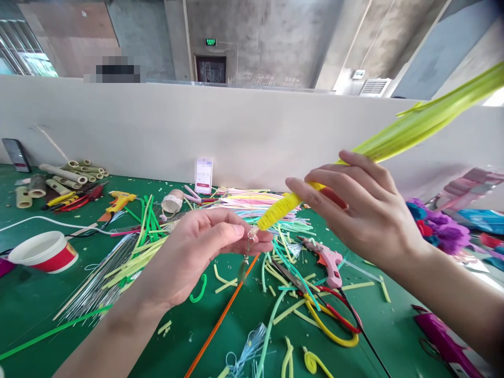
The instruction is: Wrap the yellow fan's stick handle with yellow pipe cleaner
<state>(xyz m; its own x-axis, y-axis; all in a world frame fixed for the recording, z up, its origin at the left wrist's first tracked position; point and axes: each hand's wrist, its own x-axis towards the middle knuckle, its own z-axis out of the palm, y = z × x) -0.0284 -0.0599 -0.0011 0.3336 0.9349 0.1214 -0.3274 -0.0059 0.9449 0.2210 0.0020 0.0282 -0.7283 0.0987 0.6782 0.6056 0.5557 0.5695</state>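
Observation:
A yellow bundle (pixel 429 128) slants from the upper right down to a tightly wrapped, ridged tip near the middle. My right hand (pixel 358 205) grips it partway along, thumb and fingers closed around it, hiding some of its length. At the lower end, a small metal clasp with a short chain (pixel 251 239) hangs from the tip. My left hand (pixel 208 244) pinches at this end, its thumb pressed toward the fingers beside the clasp. A small blurred greenish pendant (pixel 241 272) dangles below. Behind the hands lie many pastel pipe cleaners (pixel 252 199).
On the green table (pixel 177 336) lie scissors (pixel 331 328), a pink glue gun (pixel 328 260), a yellow glue gun (pixel 118 202), a paper cup (pixel 43 252), bamboo pieces (pixel 73 176), wires (pixel 94 273) and purple flowers (pixel 443 226). A phone (pixel 203 176) leans on the white partition (pixel 157 131).

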